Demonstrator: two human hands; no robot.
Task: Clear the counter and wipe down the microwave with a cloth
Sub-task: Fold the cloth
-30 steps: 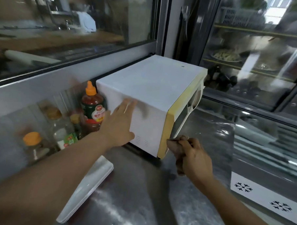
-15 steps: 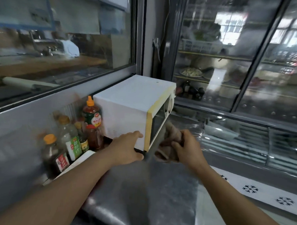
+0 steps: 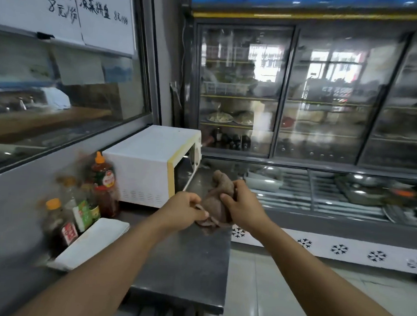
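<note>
A white microwave [image 3: 150,160] with a yellowed front edge stands at the back of the steel counter [image 3: 185,271], against the window wall. In front of it, above the counter, both hands hold a crumpled brown cloth [image 3: 216,198]. My right hand [image 3: 242,204] grips the upper bunch of the cloth. My left hand [image 3: 185,210] pinches its lower edge. Neither hand touches the microwave.
Several sauce bottles [image 3: 101,184] stand left of the microwave along the wall. A stack of white trays [image 3: 91,243] lies on the counter beside them. A glass-door display fridge [image 3: 300,102] and a low chest freezer [image 3: 332,194] fill the right side. The tiled floor lies beyond the counter's edge.
My left hand left the microwave's side and came to the cloth. My view pulled back and rose, so the microwave is now farther away.
</note>
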